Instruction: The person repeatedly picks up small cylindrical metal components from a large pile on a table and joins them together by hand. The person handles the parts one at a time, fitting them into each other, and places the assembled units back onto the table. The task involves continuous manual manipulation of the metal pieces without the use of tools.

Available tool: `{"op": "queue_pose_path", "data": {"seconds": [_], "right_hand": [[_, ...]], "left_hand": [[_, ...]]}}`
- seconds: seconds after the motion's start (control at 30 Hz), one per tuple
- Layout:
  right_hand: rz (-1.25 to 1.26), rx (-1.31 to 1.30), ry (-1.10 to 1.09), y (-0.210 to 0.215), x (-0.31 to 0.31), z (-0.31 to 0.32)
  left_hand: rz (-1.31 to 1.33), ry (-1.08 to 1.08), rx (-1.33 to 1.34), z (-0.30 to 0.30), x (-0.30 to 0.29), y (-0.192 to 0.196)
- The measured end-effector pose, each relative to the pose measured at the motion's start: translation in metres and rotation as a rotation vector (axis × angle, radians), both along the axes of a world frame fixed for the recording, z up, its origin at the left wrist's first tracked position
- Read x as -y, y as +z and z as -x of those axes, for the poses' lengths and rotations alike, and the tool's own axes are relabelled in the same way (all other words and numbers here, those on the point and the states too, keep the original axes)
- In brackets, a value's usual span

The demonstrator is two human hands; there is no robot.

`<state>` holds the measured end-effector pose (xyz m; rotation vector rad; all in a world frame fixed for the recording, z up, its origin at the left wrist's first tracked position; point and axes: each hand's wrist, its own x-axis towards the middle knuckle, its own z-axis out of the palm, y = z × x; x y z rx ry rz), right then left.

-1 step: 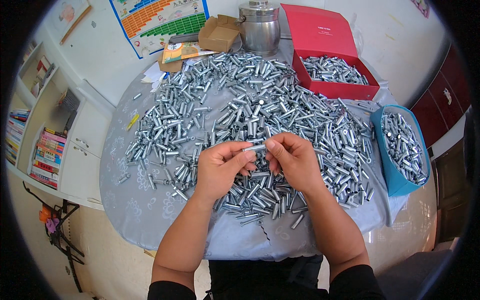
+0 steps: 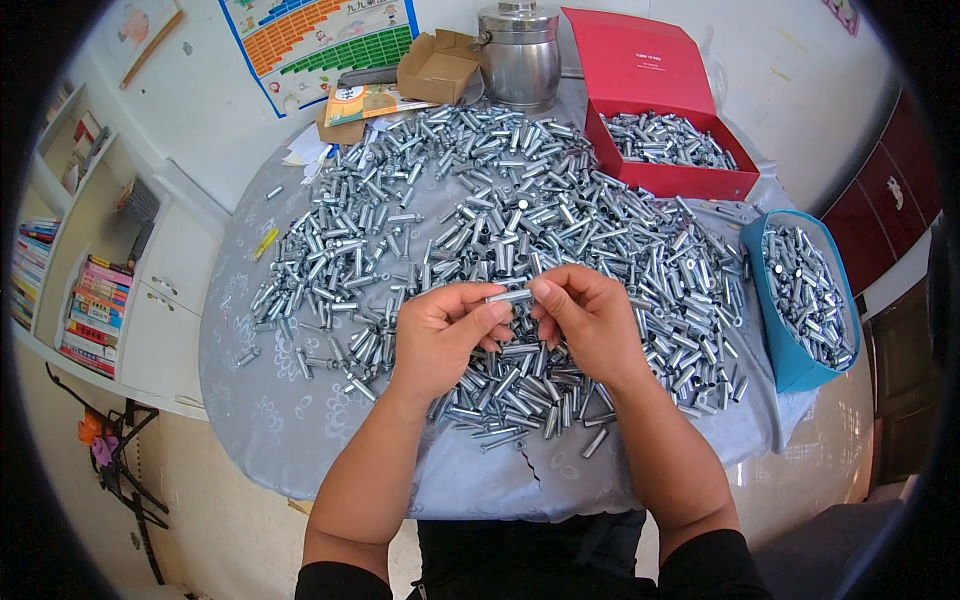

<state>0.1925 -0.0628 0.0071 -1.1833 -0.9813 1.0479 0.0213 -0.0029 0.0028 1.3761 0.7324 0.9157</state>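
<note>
Between my two hands, a short silver expansion bolt (image 2: pixel 512 295) lies nearly level above the pile. My left hand (image 2: pixel 440 335) pinches its left end between thumb and forefinger. At the other end, the thumb and fingers of my right hand (image 2: pixel 594 328) are closed on it and hide its tip. Beneath and around both hands spreads a large heap of loose expansion bolts (image 2: pixel 660 250), silver, with sleeves, lying in all directions. Some washers and nuts show among them.
A grey patterned cloth (image 2: pixel 270 420) covers the round table. At the back right stands an open red box (image 2: pixel 690 180) of bolts; a teal bin (image 2: pixel 800 375) at the right holds more. Behind the heap are a steel pot (image 2: pixel 520 65) and a cardboard box (image 2: pixel 437 70).
</note>
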Motion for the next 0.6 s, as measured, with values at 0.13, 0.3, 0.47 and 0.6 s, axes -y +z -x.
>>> {"op": "queue_pose_path", "data": {"seconds": [0.13,0.3,0.47,0.6], "right_hand": [[0.016,0.000,0.026,0.003,0.002,-0.003],[-0.319,0.177,0.003,-0.001,0.000,0.003],[-0.038,0.139,-0.096,0.001,0.003,0.009],[0.034,0.154,-0.026,0.004,0.003,0.001]], "left_hand": [[0.019,0.010,0.025,-0.001,0.000,-0.001],[0.140,0.007,0.021,0.003,-0.004,0.001],[0.056,0.042,0.038,-0.002,0.000,-0.001],[0.027,0.048,0.067,-0.003,0.001,-0.002]]}}
